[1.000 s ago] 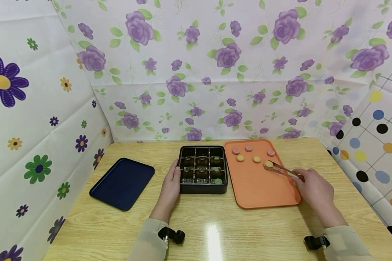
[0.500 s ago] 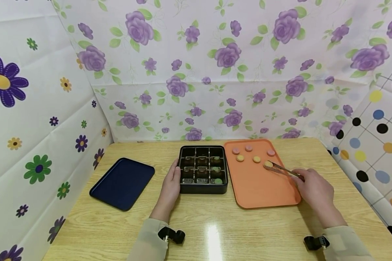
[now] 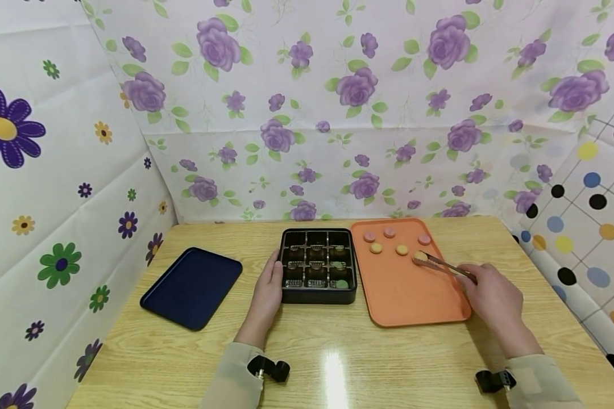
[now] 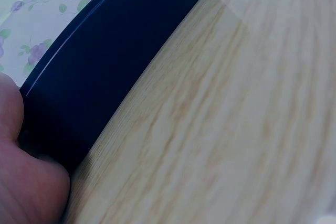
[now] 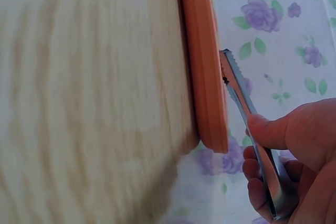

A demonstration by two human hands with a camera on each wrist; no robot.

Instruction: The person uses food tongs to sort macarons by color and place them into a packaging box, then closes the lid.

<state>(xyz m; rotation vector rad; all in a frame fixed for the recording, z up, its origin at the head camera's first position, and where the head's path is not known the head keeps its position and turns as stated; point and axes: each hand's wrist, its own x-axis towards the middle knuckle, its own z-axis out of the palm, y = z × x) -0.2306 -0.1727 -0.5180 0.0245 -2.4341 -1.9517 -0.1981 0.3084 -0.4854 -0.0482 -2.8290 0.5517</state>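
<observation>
My left hand (image 3: 270, 284) rests along the left wall of a black compartment box (image 3: 319, 296), fingers straight, the thumb at the near corner in the left wrist view. Green macarons sit in the box's right column, the front one (image 3: 341, 284) most plainly. My right hand (image 3: 493, 295) grips metal tongs (image 3: 452, 268) reaching over an orange tray (image 3: 414, 301). The tongs' tips stand around a yellow macaron (image 3: 419, 257) on that tray; in the right wrist view the tray's rim hides it. Two other yellow macarons (image 3: 401, 249) and three pink ones (image 3: 389, 232) lie farther back.
A dark blue tray (image 3: 191, 288) lies on the wooden table (image 3: 307, 352) at the left. The orange tray stands close against the box's right side. Flowered cloth (image 3: 307, 153) hangs behind the table's far edge, with patterned cloths at both sides.
The tongs' tips have shifted very slightly at the yellow macaron. Both hands, the box and the trays stay in place.
</observation>
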